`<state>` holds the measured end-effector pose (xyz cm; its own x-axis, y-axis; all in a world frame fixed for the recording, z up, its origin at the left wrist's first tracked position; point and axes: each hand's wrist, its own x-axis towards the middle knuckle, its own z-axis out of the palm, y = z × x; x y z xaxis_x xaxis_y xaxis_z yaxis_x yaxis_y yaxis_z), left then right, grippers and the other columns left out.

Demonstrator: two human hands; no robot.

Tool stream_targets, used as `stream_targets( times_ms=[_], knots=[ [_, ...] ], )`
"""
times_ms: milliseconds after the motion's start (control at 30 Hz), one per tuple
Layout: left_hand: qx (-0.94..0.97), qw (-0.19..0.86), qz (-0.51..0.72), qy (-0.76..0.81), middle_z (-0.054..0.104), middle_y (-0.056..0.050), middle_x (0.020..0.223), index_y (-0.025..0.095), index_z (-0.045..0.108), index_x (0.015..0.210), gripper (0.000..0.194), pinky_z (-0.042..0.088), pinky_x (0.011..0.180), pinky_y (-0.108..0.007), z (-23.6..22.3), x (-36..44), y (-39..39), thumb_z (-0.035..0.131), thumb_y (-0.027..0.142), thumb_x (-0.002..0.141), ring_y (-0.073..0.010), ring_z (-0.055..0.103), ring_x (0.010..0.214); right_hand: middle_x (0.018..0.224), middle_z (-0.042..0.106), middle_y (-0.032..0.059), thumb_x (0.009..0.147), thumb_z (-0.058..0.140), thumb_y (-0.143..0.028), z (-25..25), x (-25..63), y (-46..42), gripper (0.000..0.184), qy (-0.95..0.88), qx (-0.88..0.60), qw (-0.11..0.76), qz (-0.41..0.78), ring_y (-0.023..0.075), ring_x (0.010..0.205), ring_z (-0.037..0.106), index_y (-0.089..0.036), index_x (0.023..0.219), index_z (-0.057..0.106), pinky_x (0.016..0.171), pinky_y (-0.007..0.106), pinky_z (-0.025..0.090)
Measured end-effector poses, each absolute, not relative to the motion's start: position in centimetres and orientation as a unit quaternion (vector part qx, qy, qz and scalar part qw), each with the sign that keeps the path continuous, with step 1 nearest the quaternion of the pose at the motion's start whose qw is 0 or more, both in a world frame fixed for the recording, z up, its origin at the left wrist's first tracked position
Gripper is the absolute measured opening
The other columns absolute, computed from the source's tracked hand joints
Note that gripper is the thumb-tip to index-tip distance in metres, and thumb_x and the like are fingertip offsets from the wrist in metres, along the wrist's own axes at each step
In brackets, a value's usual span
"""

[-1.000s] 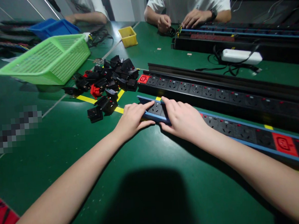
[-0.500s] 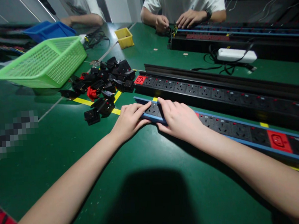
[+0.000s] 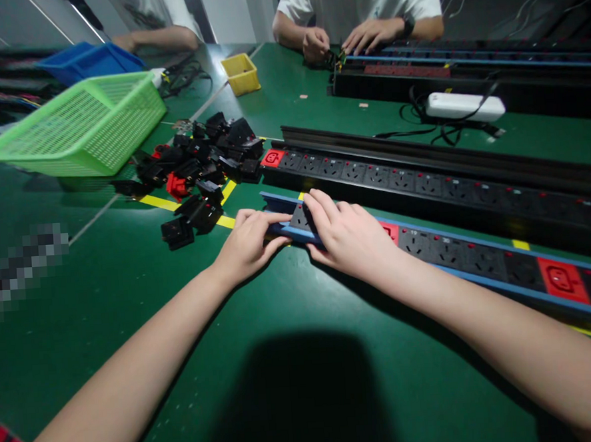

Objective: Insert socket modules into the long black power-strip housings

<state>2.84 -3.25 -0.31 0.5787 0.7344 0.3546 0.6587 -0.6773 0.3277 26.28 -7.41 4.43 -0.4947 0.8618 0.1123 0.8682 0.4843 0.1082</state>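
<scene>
A long blue-edged rail (image 3: 530,293) runs from the middle of the table to the right edge, filled with black socket modules and red ones (image 3: 564,280). My left hand (image 3: 247,247) pinches the rail's left end, thumb at the front wall and index finger on top. My right hand (image 3: 349,234) wraps over the rail just to the right, fingers at the far wall and thumb at the near one. Between the hands, a black socket module (image 3: 300,217) shows, partly covered by my right fingers. An unfilled stretch of channel lies left of that module.
Loose black and red socket modules (image 3: 192,160) lie in a heap behind my left hand. Beyond are a green basket (image 3: 120,135), a blue bin (image 3: 85,60) and a yellow box (image 3: 241,75). A black socket strip (image 3: 398,188) lies behind the rail. A co-worker's hands (image 3: 364,37) handle wires opposite.
The row of sockets has slid right along the rail, baring more channel at the left end. My left index finger has moved back from the module. The view has shifted slightly.
</scene>
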Motion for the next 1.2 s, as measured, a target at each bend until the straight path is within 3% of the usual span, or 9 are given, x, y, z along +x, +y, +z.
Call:
stream_targets(
  times_ms=[167,300,433,667,800,900,1000,1200],
  knots=[
    [0.885,0.089,0.261,0.376,0.074,-0.006,0.114,0.025,0.063,0.115,0.029,0.039,0.097,-0.044,-0.2,3.0,-3.2,0.067,0.037,0.089,-0.0251,0.067,0.104,0.169,0.021,0.0114,0.095,0.044,-0.032,4.1,26.5,-7.3,0.072,-0.884,-0.457,0.027,-0.097,0.0322,0.105,0.059,-0.012,0.161,0.023,0.081,0.043,0.049],
    [0.867,0.064,0.312,0.383,0.075,-0.003,0.104,0.025,0.063,0.103,0.02,0.037,0.098,-0.045,0.1,3.2,-3.6,0.066,0.026,0.084,-0.0241,0.067,0.101,0.169,0.022,0.0028,0.098,0.04,-0.028,4.0,26.6,-7.3,0.065,-0.897,-0.427,0.031,-0.106,0.0334,0.111,0.056,-0.019,0.161,0.027,0.082,0.044,0.049],
    [0.834,0.078,0.344,0.425,0.074,-0.003,0.099,0.024,0.061,0.097,0.016,0.039,0.099,-0.046,0.5,3.3,-3.7,0.062,0.023,0.081,-0.0242,0.067,0.098,0.166,0.03,0.0044,0.099,0.041,-0.029,3.9,26.5,-7.3,0.061,-0.896,-0.429,0.031,-0.107,0.0341,0.112,0.056,-0.021,0.159,0.032,0.081,0.044,0.048],
    [0.789,0.097,0.375,0.477,0.072,-0.002,0.093,0.022,0.061,0.092,0.006,0.042,0.097,-0.042,0.8,3.4,-3.5,0.057,0.023,0.087,-0.0214,0.064,0.092,0.161,0.041,0.0103,0.098,0.043,-0.026,4.2,26.4,-7.4,0.055,-0.895,-0.431,0.033,-0.107,0.0336,0.112,0.057,-0.017,0.152,0.04,0.082,0.042,0.046],
    [0.78,0.12,0.363,0.495,0.071,-0.002,0.091,0.021,0.062,0.095,0.01,0.045,0.092,-0.039,0.8,3.4,-3.1,0.056,0.026,0.09,-0.0206,0.063,0.089,0.148,0.054,0.0128,0.099,0.045,-0.024,4.3,26.3,-7.4,0.04,-0.894,-0.431,0.043,-0.118,0.032,0.109,0.058,-0.015,0.137,0.052,0.081,0.04,0.043],
    [0.789,0.151,0.334,0.493,0.071,-0.003,0.093,0.021,0.063,0.097,0.017,0.047,0.085,-0.036,0.6,3.2,-2.9,0.05,0.031,0.094,-0.0202,0.064,0.088,0.126,0.064,0.0129,0.098,0.047,-0.024,4.1,26.2,-7.5,0.023,-0.893,-0.428,0.045,-0.131,0.0299,0.102,0.058,-0.016,0.116,0.058,0.077,0.038,0.04],
    [0.8,0.162,0.324,0.479,0.07,-0.004,0.096,0.02,0.063,0.102,0.021,0.048,0.082,-0.034,0.4,3.1,-2.9,0.046,0.031,0.097,-0.0199,0.064,0.087,0.111,0.064,0.0112,0.098,0.048,-0.024,3.9,26.2,-7.5,0.014,-0.89,-0.427,0.051,-0.153,0.0284,0.096,0.057,-0.017,0.106,0.056,0.074,0.037,0.037],
    [0.818,0.141,0.313,0.462,0.071,-0.004,0.094,0.019,0.064,0.098,0.023,0.048,0.084,-0.035,0.5,3.2,-2.9,0.043,0.029,0.098,-0.0198,0.064,0.087,0.115,0.062,0.0117,0.1,0.045,-0.026,3.3,26.3,-7.5,0.017,-0.891,-0.412,0.045,-0.186,0.0281,0.097,0.056,-0.016,0.107,0.057,0.073,0.037,0.034]
  ],
)
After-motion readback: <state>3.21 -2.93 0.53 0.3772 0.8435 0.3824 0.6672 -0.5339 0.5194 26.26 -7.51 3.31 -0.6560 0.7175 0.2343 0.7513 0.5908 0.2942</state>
